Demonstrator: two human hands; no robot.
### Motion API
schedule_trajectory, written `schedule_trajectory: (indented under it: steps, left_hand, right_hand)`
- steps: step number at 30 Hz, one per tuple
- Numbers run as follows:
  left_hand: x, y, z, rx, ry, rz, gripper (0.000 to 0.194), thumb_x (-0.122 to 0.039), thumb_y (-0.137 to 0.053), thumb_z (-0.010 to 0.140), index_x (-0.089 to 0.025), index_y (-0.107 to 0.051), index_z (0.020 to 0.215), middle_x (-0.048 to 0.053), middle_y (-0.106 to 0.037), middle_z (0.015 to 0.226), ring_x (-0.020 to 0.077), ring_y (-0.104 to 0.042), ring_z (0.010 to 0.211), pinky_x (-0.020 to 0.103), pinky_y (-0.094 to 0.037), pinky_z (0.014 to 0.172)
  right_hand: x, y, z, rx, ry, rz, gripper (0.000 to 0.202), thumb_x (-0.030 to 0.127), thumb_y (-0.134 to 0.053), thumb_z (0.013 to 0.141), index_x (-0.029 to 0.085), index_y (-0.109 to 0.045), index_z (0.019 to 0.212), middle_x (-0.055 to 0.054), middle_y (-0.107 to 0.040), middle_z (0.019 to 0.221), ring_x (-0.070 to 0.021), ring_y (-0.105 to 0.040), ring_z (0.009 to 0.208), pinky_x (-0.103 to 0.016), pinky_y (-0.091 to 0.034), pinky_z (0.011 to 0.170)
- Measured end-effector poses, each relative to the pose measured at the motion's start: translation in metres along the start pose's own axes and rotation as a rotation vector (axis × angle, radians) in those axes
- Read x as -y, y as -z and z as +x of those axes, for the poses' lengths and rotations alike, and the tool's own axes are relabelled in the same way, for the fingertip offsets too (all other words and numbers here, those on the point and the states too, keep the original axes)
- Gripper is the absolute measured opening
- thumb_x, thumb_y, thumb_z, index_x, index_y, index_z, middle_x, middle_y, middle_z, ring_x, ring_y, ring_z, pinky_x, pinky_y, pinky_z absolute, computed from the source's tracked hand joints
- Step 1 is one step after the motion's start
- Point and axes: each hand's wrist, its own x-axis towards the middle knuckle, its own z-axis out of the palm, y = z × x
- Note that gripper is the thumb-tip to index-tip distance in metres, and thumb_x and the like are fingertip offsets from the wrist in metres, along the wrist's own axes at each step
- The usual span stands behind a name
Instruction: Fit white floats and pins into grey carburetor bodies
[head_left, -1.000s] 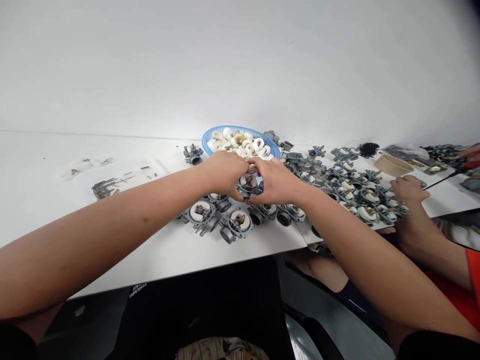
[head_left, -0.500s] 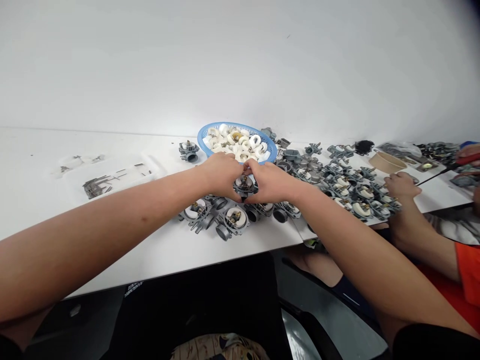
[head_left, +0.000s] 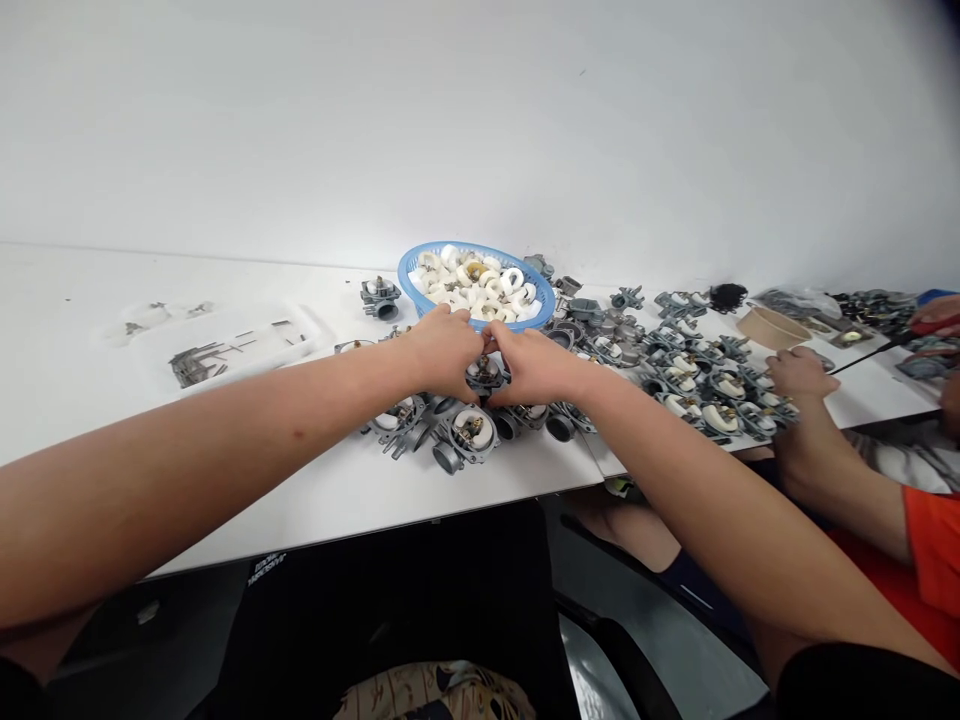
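Between my hands is a grey metal carburetor body [head_left: 486,376], partly covered by my fingers. My left hand [head_left: 448,352] grips it from the left, and my right hand [head_left: 534,366] grips it from the right, with the fingertips meeting at its far side. Any small part pinched there is hidden. Just below my hands, another carburetor [head_left: 469,434] with a white ring-shaped float lies on the white table [head_left: 315,510], among several similar ones. Behind my hands stands a blue plastic basket [head_left: 411,284] filled with white floats [head_left: 480,290].
Left lies a clear tray [head_left: 315,345] with thin metal pins [head_left: 196,366]. One carburetor [head_left: 380,298] stands beside the basket. Many more carburetors [head_left: 686,370] crowd the right side. There a co-worker's hand [head_left: 802,372] works near a long screwdriver-like tool [head_left: 870,352] and a brown container [head_left: 772,328].
Both hands stay closed around the carburetor, which barely shifts. The view has tilted slightly, and the co-worker's hand has hardly moved.
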Motion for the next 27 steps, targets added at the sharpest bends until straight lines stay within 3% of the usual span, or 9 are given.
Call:
schedule_trajectory:
  steps: [3, 9, 14, 17, 22, 27]
  left_hand:
    - [-0.001, -0.002, -0.002, -0.009, -0.008, 0.022, 0.048, -0.060, -0.067, 0.080, -0.014, -0.071, 0.095, 0.014, -0.071, 0.097, 0.0323, -0.055, 0.106, 0.042, -0.040, 0.092]
    - [0.002, -0.006, -0.008, 0.018, -0.013, -0.029, 0.043, -0.055, -0.065, 0.083, -0.015, -0.071, 0.100, 0.015, -0.070, 0.105, 0.0325, -0.054, 0.109, 0.042, -0.041, 0.094]
    - [0.008, -0.006, -0.019, 0.022, 0.000, -0.180, 0.058, -0.057, -0.061, 0.085, -0.015, -0.063, 0.124, 0.015, -0.068, 0.115, 0.0334, -0.053, 0.116, 0.042, -0.044, 0.094]
    - [0.015, -0.005, -0.025, -0.014, -0.013, -0.226, 0.053, -0.050, -0.053, 0.091, -0.019, -0.062, 0.132, 0.013, -0.070, 0.117, 0.0329, -0.052, 0.122, 0.043, -0.043, 0.098]
    - [0.029, -0.005, -0.025, -0.104, -0.058, -0.204, 0.039, -0.040, -0.047, 0.096, -0.028, -0.072, 0.123, 0.008, -0.074, 0.112, 0.0279, -0.059, 0.115, 0.041, -0.043, 0.098]
    - [0.027, -0.005, -0.019, -0.147, -0.083, -0.177, 0.029, -0.037, -0.055, 0.095, -0.032, -0.079, 0.111, 0.004, -0.076, 0.104, 0.0228, -0.066, 0.098, 0.033, -0.045, 0.085]
  right_hand:
    - [0.001, -0.002, -0.001, 0.003, -0.001, 0.015, 0.066, 0.036, -0.081, 0.073, 0.019, -0.043, 0.125, -0.009, -0.070, 0.104, -0.0302, -0.065, 0.091, -0.035, -0.045, 0.074]
    - [0.001, 0.001, -0.002, 0.013, 0.005, 0.053, 0.071, 0.039, -0.083, 0.074, 0.021, -0.046, 0.132, -0.014, -0.064, 0.131, -0.0366, -0.062, 0.116, -0.043, -0.051, 0.085]
    - [-0.010, 0.002, -0.005, 0.007, 0.039, 0.127, 0.072, 0.043, -0.083, 0.076, 0.026, -0.049, 0.138, -0.011, -0.061, 0.138, -0.0354, -0.061, 0.121, -0.046, -0.053, 0.092]
    - [-0.013, 0.003, -0.008, 0.014, 0.044, 0.119, 0.072, 0.043, -0.080, 0.079, 0.026, -0.049, 0.142, -0.011, -0.060, 0.140, -0.0344, -0.059, 0.124, -0.047, -0.052, 0.097]
    - [-0.008, 0.008, -0.008, 0.021, 0.061, 0.040, 0.067, 0.044, -0.082, 0.079, 0.026, -0.056, 0.138, -0.010, -0.065, 0.134, -0.0349, -0.057, 0.126, -0.046, -0.049, 0.100]
    - [-0.009, 0.010, -0.004, -0.009, 0.105, 0.055, 0.040, 0.036, -0.074, 0.087, 0.026, -0.066, 0.125, -0.006, -0.069, 0.128, -0.0295, -0.062, 0.118, -0.039, -0.049, 0.095]
